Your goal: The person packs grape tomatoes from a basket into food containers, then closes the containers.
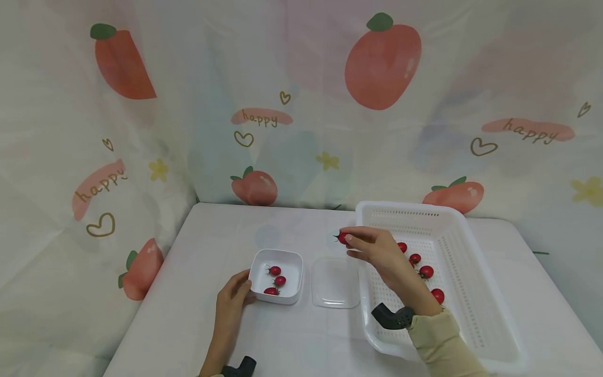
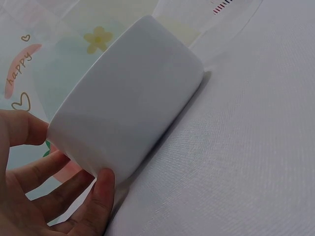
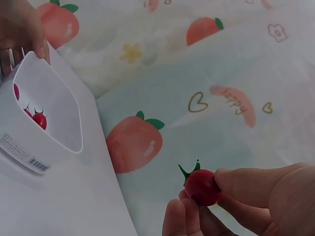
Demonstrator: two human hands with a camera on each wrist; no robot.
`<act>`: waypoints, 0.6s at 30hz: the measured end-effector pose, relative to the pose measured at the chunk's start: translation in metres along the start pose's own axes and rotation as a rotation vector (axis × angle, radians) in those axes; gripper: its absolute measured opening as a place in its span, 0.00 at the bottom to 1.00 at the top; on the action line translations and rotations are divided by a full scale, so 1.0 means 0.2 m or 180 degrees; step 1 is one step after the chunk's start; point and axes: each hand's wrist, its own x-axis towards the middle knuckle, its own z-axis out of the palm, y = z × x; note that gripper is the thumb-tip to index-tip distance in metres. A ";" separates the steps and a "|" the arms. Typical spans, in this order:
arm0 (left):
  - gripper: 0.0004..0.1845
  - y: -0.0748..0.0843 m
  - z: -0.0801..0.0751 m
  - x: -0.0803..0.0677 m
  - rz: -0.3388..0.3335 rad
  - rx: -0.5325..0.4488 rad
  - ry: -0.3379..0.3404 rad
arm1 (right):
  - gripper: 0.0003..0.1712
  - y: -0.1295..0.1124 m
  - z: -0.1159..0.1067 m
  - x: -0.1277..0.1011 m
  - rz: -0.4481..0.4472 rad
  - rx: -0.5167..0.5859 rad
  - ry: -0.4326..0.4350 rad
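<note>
My right hand [image 1: 380, 255] pinches a cherry tomato [image 3: 203, 187] with a green stem between thumb and fingertips, above the table near the basket's left rim. In the head view, a small square white box [image 1: 292, 297] stands on the table with three cherry tomatoes [image 1: 280, 281] inside. My left hand [image 1: 231, 298] holds this box at its left side, fingers and thumb around the corner, as the left wrist view also shows. A clear plastic lid [image 1: 335, 283] lies flat between box and basket.
A large white perforated basket [image 1: 490, 314] occupies the table's right side, with several cherry tomatoes [image 1: 426, 272] in it, partly hidden by my right forearm. Behind the white table [image 1: 179, 314] hangs a fruit-printed curtain [image 1: 311, 68].
</note>
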 end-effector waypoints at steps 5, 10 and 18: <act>0.18 0.00 0.00 0.00 -0.0010 -0.0015 -0.0008 | 0.24 0.00 0.05 0.02 -0.0017 0.0013 -0.0038; 0.18 0.00 0.00 0.00 -0.0015 -0.0025 -0.0026 | 0.23 0.00 0.11 0.04 -0.0078 0.0029 -0.0124; 0.18 0.00 0.00 0.00 -0.0041 -0.0015 -0.0011 | 0.21 0.01 0.21 0.07 -0.0189 -0.0007 -0.0317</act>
